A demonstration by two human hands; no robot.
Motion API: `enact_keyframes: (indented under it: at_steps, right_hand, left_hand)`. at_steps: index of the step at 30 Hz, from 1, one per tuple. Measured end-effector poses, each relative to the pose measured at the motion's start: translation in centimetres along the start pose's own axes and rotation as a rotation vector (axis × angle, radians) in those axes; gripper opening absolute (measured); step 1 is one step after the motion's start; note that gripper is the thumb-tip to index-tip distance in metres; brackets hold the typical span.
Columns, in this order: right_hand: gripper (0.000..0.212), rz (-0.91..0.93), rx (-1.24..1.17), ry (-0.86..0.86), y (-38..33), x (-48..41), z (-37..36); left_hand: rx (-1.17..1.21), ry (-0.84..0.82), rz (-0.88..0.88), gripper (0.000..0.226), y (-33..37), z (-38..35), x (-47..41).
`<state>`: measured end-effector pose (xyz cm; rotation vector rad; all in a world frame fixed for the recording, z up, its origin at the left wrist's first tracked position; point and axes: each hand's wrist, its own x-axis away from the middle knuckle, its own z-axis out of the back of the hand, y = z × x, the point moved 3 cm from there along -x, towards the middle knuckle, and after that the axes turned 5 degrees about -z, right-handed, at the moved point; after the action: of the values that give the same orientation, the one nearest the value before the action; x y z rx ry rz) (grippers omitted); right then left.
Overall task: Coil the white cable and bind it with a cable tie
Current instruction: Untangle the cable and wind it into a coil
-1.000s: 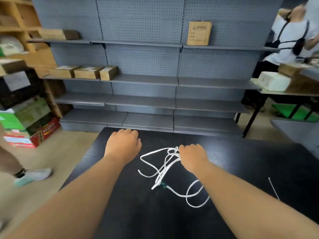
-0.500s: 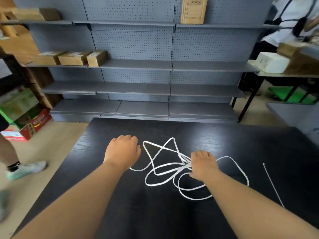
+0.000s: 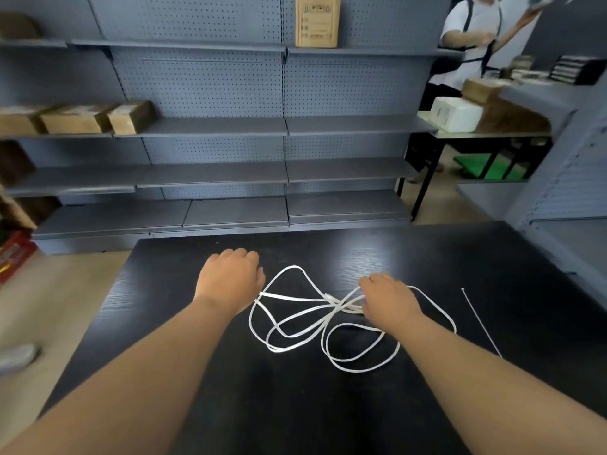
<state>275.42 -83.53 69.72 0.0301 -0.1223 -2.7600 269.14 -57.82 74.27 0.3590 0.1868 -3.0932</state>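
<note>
You are working at the black counter (image 3: 295, 418) with both forearms reaching forward over it. The white cable (image 3: 293, 267) is lying loose on the counter in several overlapping loops between and in front of your hands; it is not coiled.

Your left hand (image 3: 230, 280) is sitting knuckles-up at the left edge of the loops, its fingers curled under. Two strands are running up to its thumb side; whether it is pinching them cannot be told.

Your right hand (image 3: 389, 302) is lying over the spot where the strands are crossing, and one loop is passing under its wrist. Its fingertips are hidden, so a grip cannot be told.

The cable tie (image 3: 481, 322) is lying straight on the counter to the right of your right hand, apart from the cable.

Grey shelving (image 3: 210, 126) is standing beyond the counter, carrying cardboard boxes (image 3: 75, 118).
</note>
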Motion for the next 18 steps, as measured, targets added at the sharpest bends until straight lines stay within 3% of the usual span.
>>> enact_keyframes:
  at_steps: [18]
  right_hand:
    - [0.022, -0.108, -0.065, -0.027, -2.8, 3.6, -3.1]
  left_hand:
    - [0.036, 0.025, -0.089, 0.028, 0.3, -0.7, -0.4]
